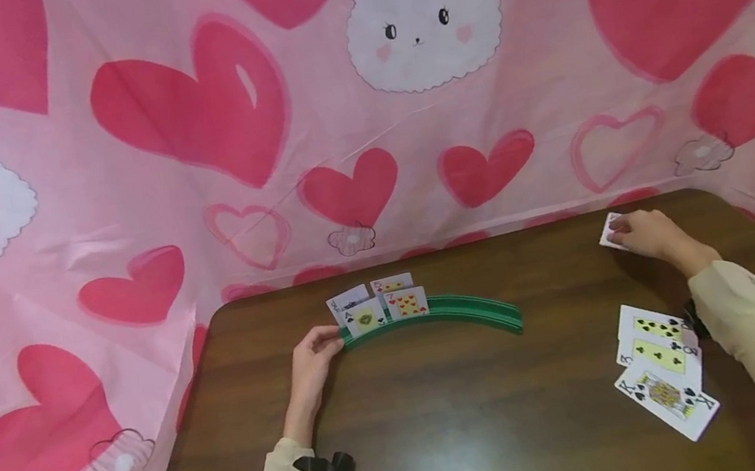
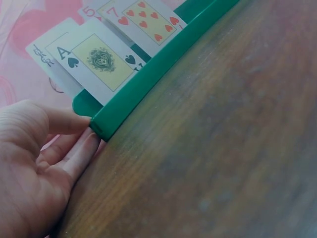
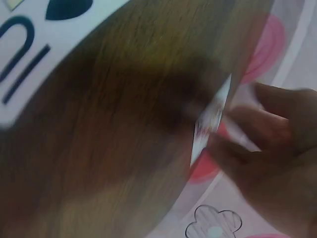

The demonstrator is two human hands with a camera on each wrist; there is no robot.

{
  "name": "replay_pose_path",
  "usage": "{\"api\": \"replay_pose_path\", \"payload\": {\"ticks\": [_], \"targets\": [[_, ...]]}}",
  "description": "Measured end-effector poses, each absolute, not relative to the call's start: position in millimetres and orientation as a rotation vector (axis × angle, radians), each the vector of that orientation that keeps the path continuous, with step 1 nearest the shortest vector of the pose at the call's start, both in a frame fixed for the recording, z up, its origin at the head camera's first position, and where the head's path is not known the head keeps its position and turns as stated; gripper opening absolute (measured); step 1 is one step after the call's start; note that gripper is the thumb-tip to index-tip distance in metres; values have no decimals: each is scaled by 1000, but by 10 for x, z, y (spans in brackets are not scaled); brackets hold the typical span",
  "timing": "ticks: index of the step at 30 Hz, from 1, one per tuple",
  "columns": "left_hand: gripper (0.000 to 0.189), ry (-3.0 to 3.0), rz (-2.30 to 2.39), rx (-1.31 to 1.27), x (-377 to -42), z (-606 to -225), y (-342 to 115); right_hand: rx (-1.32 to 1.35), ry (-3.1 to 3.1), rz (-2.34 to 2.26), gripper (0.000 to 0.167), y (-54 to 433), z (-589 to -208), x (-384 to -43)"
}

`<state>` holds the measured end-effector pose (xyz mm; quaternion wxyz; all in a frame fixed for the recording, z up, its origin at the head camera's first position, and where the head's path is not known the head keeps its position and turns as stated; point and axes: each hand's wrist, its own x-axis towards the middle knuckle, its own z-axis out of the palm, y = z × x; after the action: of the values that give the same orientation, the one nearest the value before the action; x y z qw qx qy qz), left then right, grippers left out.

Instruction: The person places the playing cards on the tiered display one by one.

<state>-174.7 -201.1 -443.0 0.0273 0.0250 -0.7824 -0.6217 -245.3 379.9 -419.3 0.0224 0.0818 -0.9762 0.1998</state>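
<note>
My left hand [image 1: 313, 357] pinches the left end of a curved green card holder [image 1: 472, 305] between thumb and fingers. Upright in its grooves stand an ace of spades [image 2: 101, 60] and a seven of hearts [image 2: 148, 22] in front. Behind them are a joker [image 2: 42, 54] and a red five [image 1: 392, 282], both partly covered. At the table's back right, my right hand [image 1: 647, 234] has its fingertips at a playing card [image 1: 610, 231], blurred in the right wrist view. I cannot tell whether those fingers pinch it.
Face up at the right, below my right forearm, overlap a king of spades [image 1: 667, 397], a three of clubs [image 1: 656, 358] and a many-pip spade card [image 1: 647, 323]. Beyond the brown wooden table [image 1: 465, 411] hangs a pink heart-patterned cloth [image 1: 332, 135] along the back and sides.
</note>
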Motion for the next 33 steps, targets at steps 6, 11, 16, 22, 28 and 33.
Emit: {"api": "replay_pose_path", "payload": {"ticks": [6, 11, 16, 22, 28, 33], "targets": [[19, -2395, -1910, 60, -1777, -4490, -2013, 193, -2954, 729, 45, 3700, -4144, -2401], [19, -2390, -1895, 75, -1901, -4725, -2058, 12, -3106, 694, 82, 3625, -4264, -2377], [19, -2380, -1902, 88, -1879, -4748, -2062, -335, -3144, 710, 89, 3461, -4253, -2386], [19, -2375, -1905, 86, -1864, -4777, -2083, -327, -3242, 722, 62, 3333, -4123, -2481], [19, -2378, -1892, 91, -1846, -4786, -2096, -244, -3330, 756, 51, 3321, -4152, -2502], [19, -2362, -1897, 81, -1847, -4782, -2095, -329, -3275, 808, 65, 3311, -4204, -2473]]}}
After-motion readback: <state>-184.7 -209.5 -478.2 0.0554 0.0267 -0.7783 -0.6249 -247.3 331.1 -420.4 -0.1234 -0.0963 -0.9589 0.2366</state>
